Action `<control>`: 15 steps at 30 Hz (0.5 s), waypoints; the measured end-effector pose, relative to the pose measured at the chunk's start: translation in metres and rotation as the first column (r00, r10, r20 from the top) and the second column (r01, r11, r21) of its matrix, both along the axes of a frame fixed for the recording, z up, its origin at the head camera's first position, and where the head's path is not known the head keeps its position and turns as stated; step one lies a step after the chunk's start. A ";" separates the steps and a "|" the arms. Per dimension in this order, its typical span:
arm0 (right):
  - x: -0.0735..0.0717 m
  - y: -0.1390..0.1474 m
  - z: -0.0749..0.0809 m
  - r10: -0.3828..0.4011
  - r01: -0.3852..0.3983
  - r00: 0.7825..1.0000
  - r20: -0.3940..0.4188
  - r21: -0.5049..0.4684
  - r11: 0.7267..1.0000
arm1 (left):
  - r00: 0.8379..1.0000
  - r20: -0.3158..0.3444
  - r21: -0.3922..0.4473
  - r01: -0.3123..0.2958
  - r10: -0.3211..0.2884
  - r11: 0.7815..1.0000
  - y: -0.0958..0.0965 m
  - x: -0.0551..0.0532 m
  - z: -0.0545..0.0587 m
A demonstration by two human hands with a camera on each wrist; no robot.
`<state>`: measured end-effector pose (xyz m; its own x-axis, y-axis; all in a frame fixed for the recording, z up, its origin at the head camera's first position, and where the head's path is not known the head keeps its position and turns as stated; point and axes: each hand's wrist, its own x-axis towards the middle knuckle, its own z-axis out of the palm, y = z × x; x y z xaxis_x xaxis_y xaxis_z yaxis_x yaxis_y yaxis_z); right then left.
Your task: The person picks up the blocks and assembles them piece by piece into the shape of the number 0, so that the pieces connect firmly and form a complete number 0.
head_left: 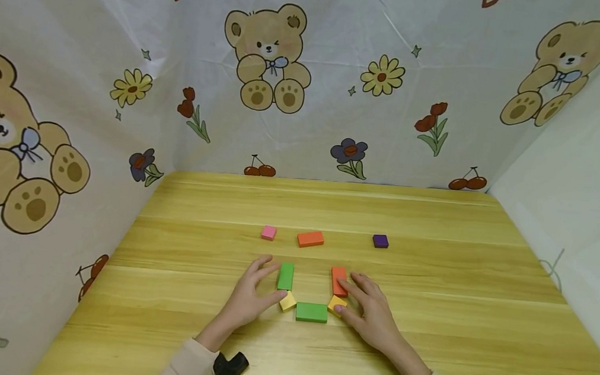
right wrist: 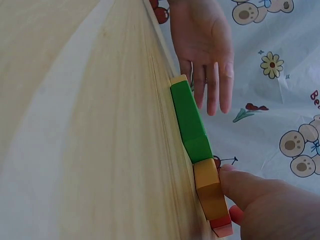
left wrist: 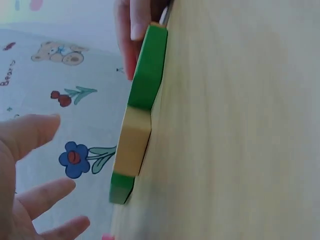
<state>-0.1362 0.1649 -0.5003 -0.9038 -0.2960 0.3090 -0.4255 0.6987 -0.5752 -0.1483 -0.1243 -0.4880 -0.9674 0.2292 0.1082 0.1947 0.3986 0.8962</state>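
Several blocks form a U on the table. A green block lies across its near side, with a yellow block at its left end and another yellow block at its right. A second green block makes the left side; an orange-red block makes the right. My left hand hovers beside the left blocks, fingers spread, holding nothing. My right hand has its thumb against the right yellow block and its fingers by the orange-red block, fingers fairly straight.
Beyond the U lie a pink block, an orange block and a dark purple block. A bear-print cloth hangs behind the wooden table and along its left. Black devices sit at both wrists.
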 end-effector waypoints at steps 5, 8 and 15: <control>0.000 0.000 0.000 -0.005 0.005 1.000 0.003 0.001 1.000 | 0.998 -0.059 -0.058 -0.012 0.009 0.998 0.004 0.003 -0.010; -0.001 0.000 0.000 -0.005 0.005 1.000 0.014 0.001 1.000 | 0.996 -0.093 -0.095 -0.013 0.004 0.995 0.004 0.003 -0.015; -0.002 0.000 -0.001 -0.004 0.004 1.000 0.015 -0.002 1.000 | 0.984 -0.172 -0.169 0.017 -0.047 0.985 0.005 0.002 -0.018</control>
